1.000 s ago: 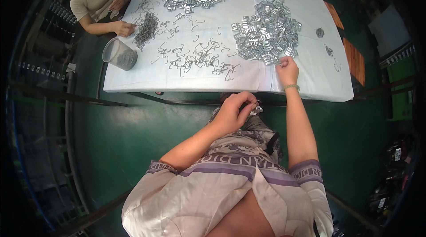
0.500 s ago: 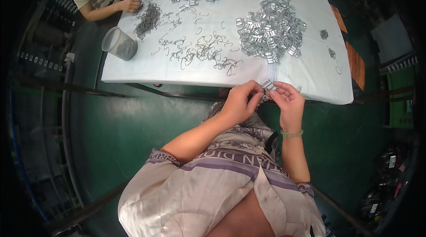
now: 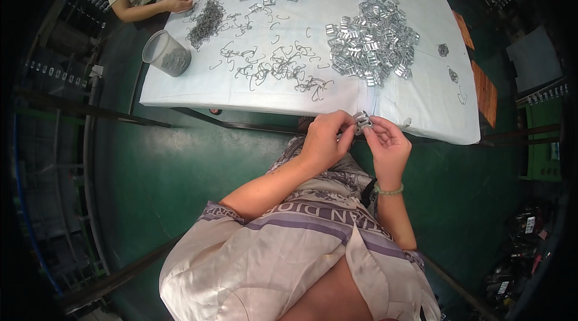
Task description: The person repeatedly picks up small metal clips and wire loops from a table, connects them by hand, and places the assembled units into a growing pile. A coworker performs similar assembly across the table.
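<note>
At the table's near edge I pinch a small shiny slotted metal buckle [image 3: 362, 120] between both hands. My left hand [image 3: 328, 134] is closed on its left side, thumb against forefinger. The thumb and fingertips of my right hand [image 3: 389, 143] grip its right side; a beaded bracelet is on that wrist. Whether a wire piece is also between my fingers, I cannot make out. Beyond my hands lies a large heap of similar metal buckles [image 3: 373, 44]. Left of it, bent wire hooks [image 3: 283, 67] are scattered over the white cloth.
A clear plastic tub [image 3: 167, 54] holding small metal parts stands at the table's left edge, beside a dense pile of wire hooks [image 3: 206, 25]. Across the corner, a co-worker's hand [image 3: 177, 4] touches that pile. Small wire clusters [image 3: 443, 49] lie on the right of the white-covered table [image 3: 415, 104].
The buckle has turned between my fingers, its slots now facing up more. My right hand has shifted slightly downward. The table appears a little further right in view.
</note>
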{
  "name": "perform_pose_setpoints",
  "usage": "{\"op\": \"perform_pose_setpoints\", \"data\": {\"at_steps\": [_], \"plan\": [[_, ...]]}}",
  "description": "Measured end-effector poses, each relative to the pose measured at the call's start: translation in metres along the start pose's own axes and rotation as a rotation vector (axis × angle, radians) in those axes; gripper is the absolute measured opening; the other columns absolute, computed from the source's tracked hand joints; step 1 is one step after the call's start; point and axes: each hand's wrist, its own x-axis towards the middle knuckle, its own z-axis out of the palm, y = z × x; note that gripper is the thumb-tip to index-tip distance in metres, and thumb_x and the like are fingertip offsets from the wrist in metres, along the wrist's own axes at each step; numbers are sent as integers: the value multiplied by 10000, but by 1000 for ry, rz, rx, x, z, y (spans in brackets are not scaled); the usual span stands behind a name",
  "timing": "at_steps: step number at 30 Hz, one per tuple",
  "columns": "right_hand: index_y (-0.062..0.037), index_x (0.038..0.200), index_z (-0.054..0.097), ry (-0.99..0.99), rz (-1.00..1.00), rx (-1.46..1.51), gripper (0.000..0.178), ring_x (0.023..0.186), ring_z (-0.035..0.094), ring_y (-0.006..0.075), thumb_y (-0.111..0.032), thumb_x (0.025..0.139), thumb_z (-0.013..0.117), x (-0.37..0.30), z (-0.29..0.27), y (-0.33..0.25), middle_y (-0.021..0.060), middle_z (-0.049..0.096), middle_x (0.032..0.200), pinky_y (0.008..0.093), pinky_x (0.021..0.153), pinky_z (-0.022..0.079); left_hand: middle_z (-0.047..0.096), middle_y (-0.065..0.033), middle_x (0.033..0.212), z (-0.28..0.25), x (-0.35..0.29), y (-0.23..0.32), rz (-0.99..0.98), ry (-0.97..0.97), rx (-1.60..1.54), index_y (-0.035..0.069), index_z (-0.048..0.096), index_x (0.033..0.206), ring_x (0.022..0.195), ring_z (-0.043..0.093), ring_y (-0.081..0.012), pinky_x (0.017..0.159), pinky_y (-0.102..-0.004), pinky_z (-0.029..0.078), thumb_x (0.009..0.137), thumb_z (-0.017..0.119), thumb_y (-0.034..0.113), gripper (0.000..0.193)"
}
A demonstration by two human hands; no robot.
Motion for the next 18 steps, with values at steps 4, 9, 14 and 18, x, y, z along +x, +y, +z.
{"op": "perform_pose_setpoints", "data": {"at_steps": [4, 9, 14, 18], "plan": [[66, 993, 610, 24, -77, -95, 228, 765, 600, 101, 79, 766, 621, 0, -1, 4, 85, 627, 863, 211, 665, 494, 622, -112, 727, -1, -1, -3, -30, -91, -58, 22, 583, 822, 619, 594, -232, 549, -312, 447, 777, 619, 63, 71], [67, 959, 615, -11, -235, -234, 205, 802, 608, 143, 89, 755, 607, -3, -3, 2, 113, 623, 911, 251, 723, 499, 637, -109, 749, -11, -3, -4, -141, -226, -224, 4, 592, 849, 666, 616, -167, 595, -284, 467, 789, 622, 83, 104], [75, 967, 597, -7, -282, -231, 219, 826, 605, 160, 117, 752, 592, -12, -7, 9, 122, 621, 913, 264, 757, 498, 662, -91, 805, -24, -1, -15, -146, -341, -334, -2, 633, 909, 736, 619, -136, 670, -268, 484, 789, 649, 81, 146], [80, 980, 584, 0, -278, -230, 234, 840, 603, 166, 132, 752, 583, -21, -12, 12, 127, 613, 921, 276, 778, 497, 671, -96, 862, -46, 11, -40, -266, -249, -233, 22, 665, 948, 775, 622, -132, 709, -276, 488, 796, 646, 101, 172]]}}
